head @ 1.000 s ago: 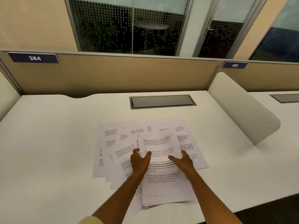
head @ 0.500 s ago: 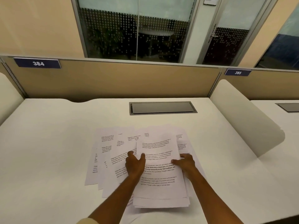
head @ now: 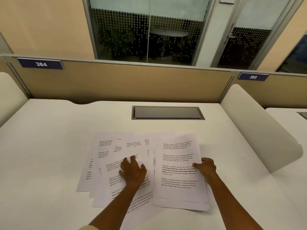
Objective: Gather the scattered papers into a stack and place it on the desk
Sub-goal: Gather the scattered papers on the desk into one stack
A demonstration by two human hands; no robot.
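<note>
The right hand [head: 206,168] pinches the neat stack [head: 180,175] by its edge, and the left hand [head: 132,171] lies flat on the loose papers [head: 106,163], so slide them gently sideways under the stack.

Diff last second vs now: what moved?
The partial stack slid right, off the fanned sheets, the right hand gripping its right edge. The left hand shifted left, flat on the fanned sheets. Those sheets and the desk stayed put.
</note>
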